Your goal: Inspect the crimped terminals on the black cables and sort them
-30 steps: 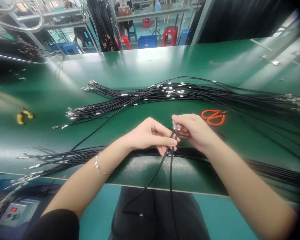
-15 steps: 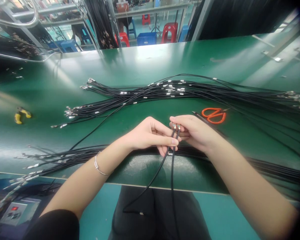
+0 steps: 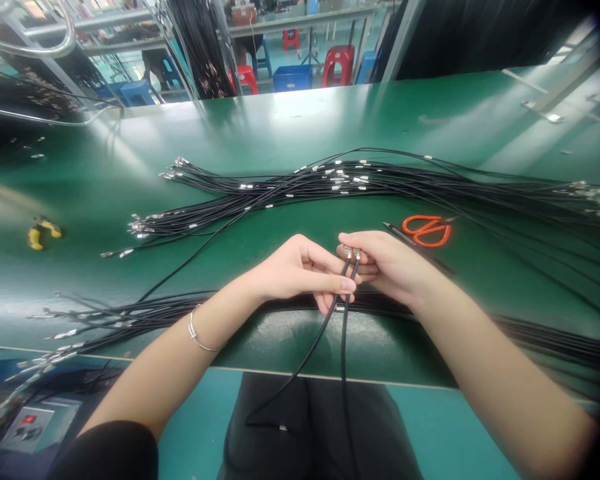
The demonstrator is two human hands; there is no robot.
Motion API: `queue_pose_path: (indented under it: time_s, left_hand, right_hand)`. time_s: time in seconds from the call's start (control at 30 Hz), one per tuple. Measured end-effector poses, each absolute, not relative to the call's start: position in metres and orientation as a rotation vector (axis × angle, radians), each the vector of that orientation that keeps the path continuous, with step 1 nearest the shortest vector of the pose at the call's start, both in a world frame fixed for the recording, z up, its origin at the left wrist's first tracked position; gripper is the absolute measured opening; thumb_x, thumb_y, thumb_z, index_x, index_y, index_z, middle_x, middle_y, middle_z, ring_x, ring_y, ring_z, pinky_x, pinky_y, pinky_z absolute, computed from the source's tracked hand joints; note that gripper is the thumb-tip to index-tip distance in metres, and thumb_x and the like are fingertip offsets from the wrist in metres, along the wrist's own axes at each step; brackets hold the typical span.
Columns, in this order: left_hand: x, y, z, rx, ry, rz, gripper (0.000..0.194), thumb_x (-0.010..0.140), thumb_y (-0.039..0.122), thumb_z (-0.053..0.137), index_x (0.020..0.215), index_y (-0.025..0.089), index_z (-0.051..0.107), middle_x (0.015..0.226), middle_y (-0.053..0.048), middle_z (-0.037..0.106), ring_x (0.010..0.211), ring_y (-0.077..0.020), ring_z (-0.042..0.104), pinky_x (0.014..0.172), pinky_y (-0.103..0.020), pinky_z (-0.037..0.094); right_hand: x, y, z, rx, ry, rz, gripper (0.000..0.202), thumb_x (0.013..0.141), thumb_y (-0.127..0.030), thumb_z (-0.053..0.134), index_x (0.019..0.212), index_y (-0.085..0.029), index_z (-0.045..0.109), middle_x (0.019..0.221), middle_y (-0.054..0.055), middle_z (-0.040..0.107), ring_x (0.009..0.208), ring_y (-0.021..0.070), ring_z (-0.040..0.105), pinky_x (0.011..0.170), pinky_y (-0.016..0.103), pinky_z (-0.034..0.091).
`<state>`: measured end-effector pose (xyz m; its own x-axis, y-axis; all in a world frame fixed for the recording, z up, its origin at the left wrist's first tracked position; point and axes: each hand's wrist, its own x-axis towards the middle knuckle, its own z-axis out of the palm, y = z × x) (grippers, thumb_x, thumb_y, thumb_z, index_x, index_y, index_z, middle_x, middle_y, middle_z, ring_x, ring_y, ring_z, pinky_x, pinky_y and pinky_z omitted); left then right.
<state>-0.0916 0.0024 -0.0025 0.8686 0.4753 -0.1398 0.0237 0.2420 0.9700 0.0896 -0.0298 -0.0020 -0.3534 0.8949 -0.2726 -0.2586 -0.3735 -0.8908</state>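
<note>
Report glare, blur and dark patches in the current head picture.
Head view: pale glare washes the green tabletop; head view: right-end connectors of the far cable bundle smear, while the left hand and right hand look clearer; head view: the right corners go black.

Across the glossy green tabletop sprawls a long bundle of thin black silver-tipped cables, a second black cable bundle nearer the edge; yellow-handled tool far left, orange-looped scissors right, slim dark pointed tool alongside!
</note>
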Motion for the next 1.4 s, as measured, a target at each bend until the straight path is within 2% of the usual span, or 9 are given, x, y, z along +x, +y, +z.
queue_pose_path:
  time_s: [1.4]
  left_hand:
    - [-0.0923, 0.0062, -0.0067, 1.32, 0.418, 0.326, 0.023, 0.076, 0.031, 0.077, 0.082, 0.009, 0.074, 0.076, -0.009, 0.071, 0.056, -0.012, 0.065, 0.055, -0.021, 0.059]
  right_hand:
    - [0.0891, -0.0313, -0.0032, -1.084, -0.964, 1.785, 0.046, 0.087, -0.039, 0.059, 0.053, -0.017, 0.038, 0.049, -0.007, 0.026, 0.042, 0.0046, 0.02, 0.043, 0.022, 0.011]
